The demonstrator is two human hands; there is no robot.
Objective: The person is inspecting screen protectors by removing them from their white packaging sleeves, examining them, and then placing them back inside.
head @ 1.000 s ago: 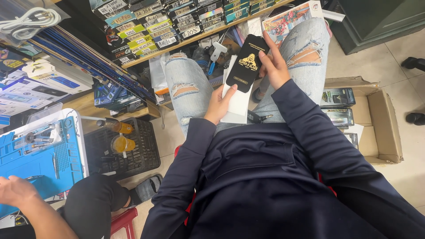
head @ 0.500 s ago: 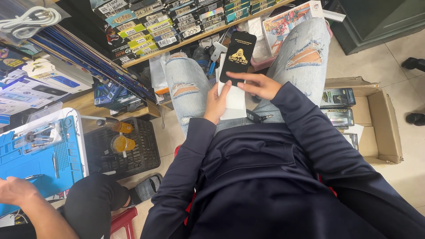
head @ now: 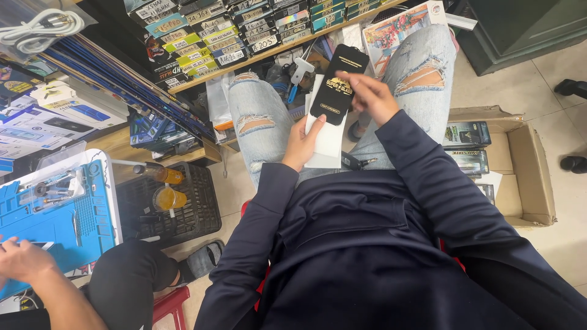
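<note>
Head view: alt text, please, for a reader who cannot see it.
A seated person's left hand holds a stack of white flat sleeves while the right hand grips a black rectangular screen-protector packet on top, above knees in ripped pale jeans.

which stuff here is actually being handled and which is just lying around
In hand:
left hand under white sleeves
right hand on black packet

Lying about:
cardboard box
blue mat
amber bottles
keys
</note>
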